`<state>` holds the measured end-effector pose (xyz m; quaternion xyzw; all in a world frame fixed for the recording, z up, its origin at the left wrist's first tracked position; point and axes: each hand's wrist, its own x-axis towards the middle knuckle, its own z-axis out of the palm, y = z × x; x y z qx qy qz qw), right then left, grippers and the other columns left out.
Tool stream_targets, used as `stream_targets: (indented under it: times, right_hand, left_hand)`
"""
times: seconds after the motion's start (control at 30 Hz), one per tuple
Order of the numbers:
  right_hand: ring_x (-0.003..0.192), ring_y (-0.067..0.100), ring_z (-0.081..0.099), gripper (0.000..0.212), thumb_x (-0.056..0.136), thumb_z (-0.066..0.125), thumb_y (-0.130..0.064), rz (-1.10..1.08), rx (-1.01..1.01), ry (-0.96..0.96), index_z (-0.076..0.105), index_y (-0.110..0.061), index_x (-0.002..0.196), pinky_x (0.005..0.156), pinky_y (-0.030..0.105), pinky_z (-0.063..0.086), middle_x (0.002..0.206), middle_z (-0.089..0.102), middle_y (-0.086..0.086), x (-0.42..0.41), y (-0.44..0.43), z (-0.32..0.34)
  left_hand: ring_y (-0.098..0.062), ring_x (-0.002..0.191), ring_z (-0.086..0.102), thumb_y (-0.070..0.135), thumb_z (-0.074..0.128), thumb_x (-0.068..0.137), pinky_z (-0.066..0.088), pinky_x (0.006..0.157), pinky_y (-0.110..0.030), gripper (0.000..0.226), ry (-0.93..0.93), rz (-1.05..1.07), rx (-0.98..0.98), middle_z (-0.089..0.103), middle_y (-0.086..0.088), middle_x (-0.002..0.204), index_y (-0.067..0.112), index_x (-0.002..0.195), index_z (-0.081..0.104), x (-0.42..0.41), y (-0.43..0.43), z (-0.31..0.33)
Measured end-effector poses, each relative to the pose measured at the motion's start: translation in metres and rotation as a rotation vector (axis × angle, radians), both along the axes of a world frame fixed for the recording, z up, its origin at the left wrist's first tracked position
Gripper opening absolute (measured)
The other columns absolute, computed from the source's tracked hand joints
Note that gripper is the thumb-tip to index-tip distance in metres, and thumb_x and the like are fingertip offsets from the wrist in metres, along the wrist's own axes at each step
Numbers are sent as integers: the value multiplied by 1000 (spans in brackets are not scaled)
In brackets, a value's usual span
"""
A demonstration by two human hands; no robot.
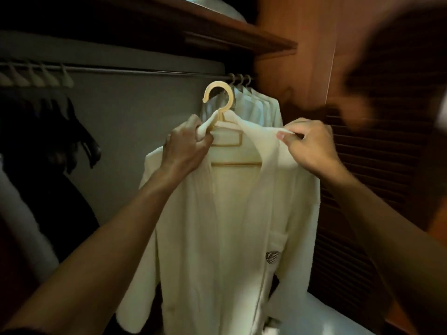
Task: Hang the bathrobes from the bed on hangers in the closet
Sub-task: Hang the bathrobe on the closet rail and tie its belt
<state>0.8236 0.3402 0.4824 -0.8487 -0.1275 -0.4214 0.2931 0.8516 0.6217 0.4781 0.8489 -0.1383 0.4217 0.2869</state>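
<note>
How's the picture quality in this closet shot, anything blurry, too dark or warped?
Head view: dim, warm light; the white bathrobe is brightest, the dark garments at left nearly lost in shadow. Head view: a brown shape at upper right is smeared beyond telling. Head view: the wide lens bows the closet rod; hanger, left hand and right hand look fairly sharp.

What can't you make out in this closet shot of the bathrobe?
Head view, bathrobe: hem cut off by the bottom edge.
Head view, hanger: one shoulder hidden by the left hand and collar.
Head view, blurred dark shape at upper right: unidentifiable.
Head view, dark clothes at left: lost in shadow.
</note>
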Motion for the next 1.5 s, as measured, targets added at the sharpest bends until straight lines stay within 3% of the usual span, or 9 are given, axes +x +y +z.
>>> stream_targets:
  times: [0.13, 0.27, 0.37, 0.47, 0.6, 0.83, 1.0, 1.23, 1.5]
  right_hand:
    - [85, 23, 62, 29, 90, 57, -43, -81, -132, 95, 68, -17, 87, 80, 41, 54, 88, 67, -2, 40, 7, 7]
    - [108, 17, 57, 37, 94, 61, -42, 35, -245, 149, 52, -33, 128, 90, 41, 50, 118, 58, -8, 80, 18, 3]
    - [95, 27, 60, 17, 101, 52, -41, 8, -312, 70, 54, -25, 105, 75, 39, 46, 101, 63, 2, 120, 23, -3]
    - [66, 27, 49, 24, 102, 50, -33, -28, -278, -23, 44, -23, 81, 58, 34, 31, 73, 52, -1, 160, 29, -1]
    - [65, 24, 41, 18, 98, 55, -28, -100, -199, -133, 56, -15, 86, 61, 33, 30, 73, 52, 2, 216, 32, 18]
    - [85, 33, 65, 22, 98, 53, -36, -9, -52, -165, 67, -19, 97, 73, 38, 47, 90, 71, 8, 326, -1, 68]
    - [83, 29, 66, 24, 97, 56, -39, 12, -111, -97, 70, -20, 98, 77, 44, 54, 86, 69, 6, 395, -3, 81]
    - [72, 24, 59, 30, 99, 55, -40, -58, -186, 22, 63, -19, 79, 69, 33, 37, 71, 61, 0, 484, 11, 91]
    - [86, 34, 67, 30, 93, 57, -44, -123, -223, 23, 73, -19, 99, 76, 41, 53, 88, 70, 9, 555, 20, 123]
  left_hand:
    - [-21, 76, 52, 32, 58, 93, 35, 67, -34, 14, -79, 0, 32, 58, 3, 83, 19, 97, 54, 33, 6, 20]
    - [-22, 76, 53, 25, 60, 92, 34, 67, -33, 10, -98, 20, 86, 57, 5, 83, 19, 99, 56, 74, 16, 31]
    - [-26, 75, 59, 24, 61, 89, 41, 64, -37, 13, -89, -1, 72, 62, 1, 82, 19, 98, 53, 108, 24, 35]
    - [-30, 73, 61, 25, 63, 87, 45, 63, -40, 16, -69, 12, 62, 64, -3, 80, 19, 98, 54, 149, 28, 40]
    - [-30, 82, 64, 30, 64, 91, 43, 68, -37, 18, -86, 39, 27, 68, -2, 86, 17, 103, 61, 209, 22, 58]
    - [-24, 105, 58, 70, 39, 96, 44, 99, -47, 39, -17, 80, 8, 62, 7, 101, 35, 103, 55, 317, 55, 82]
    - [-29, 96, 61, 53, 43, 100, 38, 75, -36, 38, 75, 184, 12, 63, -7, 98, 18, 97, 57, 392, 84, 68]
    - [-29, 97, 64, 40, 50, 104, 38, 74, -30, 21, 85, 140, 37, 65, -4, 97, 22, 96, 57, 475, 94, 61]
    - [-27, 100, 63, 42, 51, 103, 39, 76, -28, 22, 116, 82, -49, 67, -8, 105, 23, 101, 62, 578, 97, 83]
